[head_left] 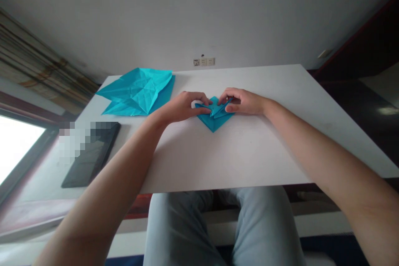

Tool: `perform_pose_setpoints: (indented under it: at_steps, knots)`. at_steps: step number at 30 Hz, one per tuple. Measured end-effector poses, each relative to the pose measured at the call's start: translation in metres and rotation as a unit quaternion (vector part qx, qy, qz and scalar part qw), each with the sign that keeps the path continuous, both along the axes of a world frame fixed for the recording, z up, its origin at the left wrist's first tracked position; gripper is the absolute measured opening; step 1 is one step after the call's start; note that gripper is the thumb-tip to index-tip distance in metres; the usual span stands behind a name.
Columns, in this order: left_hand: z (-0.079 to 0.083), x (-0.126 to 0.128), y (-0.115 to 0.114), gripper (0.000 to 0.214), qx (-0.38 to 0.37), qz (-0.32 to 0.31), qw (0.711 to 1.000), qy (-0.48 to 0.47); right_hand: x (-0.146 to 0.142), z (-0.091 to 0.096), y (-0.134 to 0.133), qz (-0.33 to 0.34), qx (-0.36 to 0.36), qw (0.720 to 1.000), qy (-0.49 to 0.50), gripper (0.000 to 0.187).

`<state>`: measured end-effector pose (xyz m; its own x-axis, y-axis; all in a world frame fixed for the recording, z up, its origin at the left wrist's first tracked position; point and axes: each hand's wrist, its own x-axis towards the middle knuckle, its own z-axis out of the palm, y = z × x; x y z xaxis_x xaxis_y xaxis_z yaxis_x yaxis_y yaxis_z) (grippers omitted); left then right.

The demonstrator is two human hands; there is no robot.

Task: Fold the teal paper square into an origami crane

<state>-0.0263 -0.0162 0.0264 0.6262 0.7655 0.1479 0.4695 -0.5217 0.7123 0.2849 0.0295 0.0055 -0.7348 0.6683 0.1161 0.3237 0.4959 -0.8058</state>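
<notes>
A small folded piece of blue paper (214, 119) lies on the white table (249, 149), its point toward me. My left hand (182, 106) rests on the paper's left side, fingers curled and pinching its left flap. My right hand (241, 102) presses on the right side, fingertips pinching the right flap near the top edge. Both hands touch the paper from above, and their fingers hide its upper part.
A larger creased blue paper sheet (139, 91) lies at the table's back left. A dark flat tablet-like slab (92, 153) sits near the left edge. A wall with outlets (203, 62) stands behind the table. My legs (218, 224) are under the front edge.
</notes>
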Motion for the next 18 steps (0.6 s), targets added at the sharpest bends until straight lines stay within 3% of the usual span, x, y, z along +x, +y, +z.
perform_pose_setpoints:
  at_steps: [6,13,18]
  knots:
    - [-0.0029,0.003,-0.0003,0.041,0.053,0.038,0.997,0.029,-0.0002,0.0044,-0.0049,-0.017,-0.012,1.0,-0.012,0.071]
    - [-0.005,0.0021,-0.001,0.04,0.081,0.05,0.994,0.048,-0.0057,-0.0004,-0.0063,-0.035,0.036,0.999,0.001,0.044]
    - [-0.0047,0.0045,-0.0026,0.038,0.076,0.024,0.995,0.052,-0.0054,0.0015,-0.0061,-0.018,0.037,0.999,-0.011,0.059]
